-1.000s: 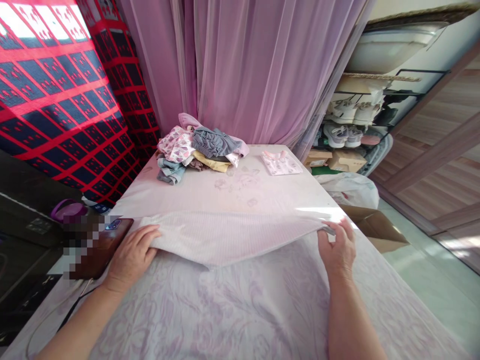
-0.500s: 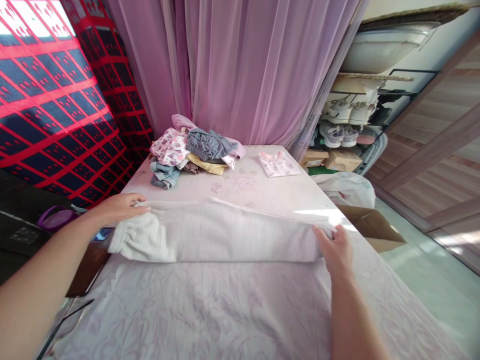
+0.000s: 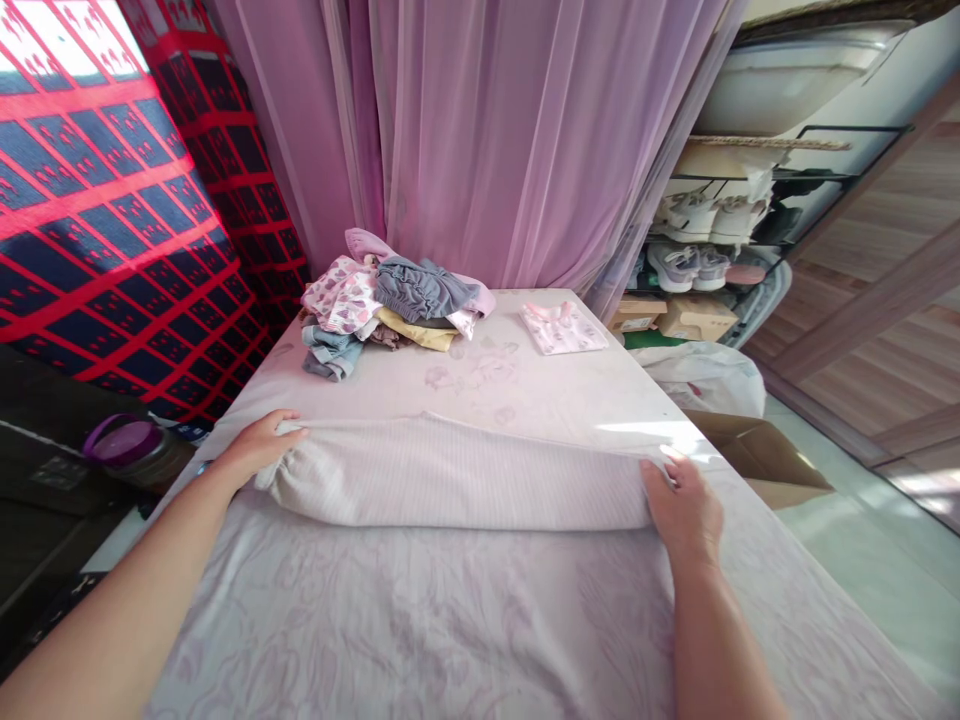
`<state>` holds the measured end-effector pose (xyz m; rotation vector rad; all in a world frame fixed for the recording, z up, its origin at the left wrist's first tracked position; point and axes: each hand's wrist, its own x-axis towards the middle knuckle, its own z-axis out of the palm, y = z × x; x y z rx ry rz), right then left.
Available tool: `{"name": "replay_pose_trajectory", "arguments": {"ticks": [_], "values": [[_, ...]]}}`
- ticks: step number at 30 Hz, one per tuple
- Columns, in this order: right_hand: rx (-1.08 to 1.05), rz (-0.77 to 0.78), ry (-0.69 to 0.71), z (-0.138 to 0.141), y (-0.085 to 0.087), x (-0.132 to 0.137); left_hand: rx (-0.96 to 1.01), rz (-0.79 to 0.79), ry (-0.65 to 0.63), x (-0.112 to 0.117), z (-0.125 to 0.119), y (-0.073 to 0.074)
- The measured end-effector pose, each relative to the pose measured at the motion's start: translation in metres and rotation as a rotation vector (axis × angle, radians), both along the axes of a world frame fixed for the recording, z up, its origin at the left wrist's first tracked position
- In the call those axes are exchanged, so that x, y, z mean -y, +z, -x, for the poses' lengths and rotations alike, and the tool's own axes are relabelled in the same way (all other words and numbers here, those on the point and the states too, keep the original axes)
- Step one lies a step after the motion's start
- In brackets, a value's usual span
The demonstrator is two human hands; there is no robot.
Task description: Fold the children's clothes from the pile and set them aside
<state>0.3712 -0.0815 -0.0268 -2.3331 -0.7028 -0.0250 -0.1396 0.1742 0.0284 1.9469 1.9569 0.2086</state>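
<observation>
A pair of pale, finely striped pants (image 3: 465,475), folded lengthwise into a long strip, stretches across the bed in front of me. My left hand (image 3: 266,440) grips the gathered cuff at the strip's left end, thumb and fingers closed on the cloth. At the other end, my right hand (image 3: 682,500) pinches the upper right corner between thumb and fingers. The strip's lower edge runs nearly straight along the sheet. Its upper edge peaks a little near the middle.
Beyond the pants lie a heap of clothes (image 3: 390,300) and a folded pink garment (image 3: 562,328). A purple curtain (image 3: 465,140) hangs behind the bed (image 3: 420,620). On the right are an open cardboard box (image 3: 757,460) and a shoe rack (image 3: 795,180); a purple-lidded container (image 3: 127,445) stands left.
The left end of the pants has been drawn inward to the right, and its cuff is more bunched. My right hand sits slightly further right in view, still holding its corner.
</observation>
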Motion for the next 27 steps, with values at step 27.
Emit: {"name": "replay_pose_trajectory", "arguments": {"ticks": [27], "values": [[0.082, 0.015, 0.772, 0.055, 0.001, -0.014, -0.184, -0.228, -0.719, 0.077, -0.162, -0.046]]}}
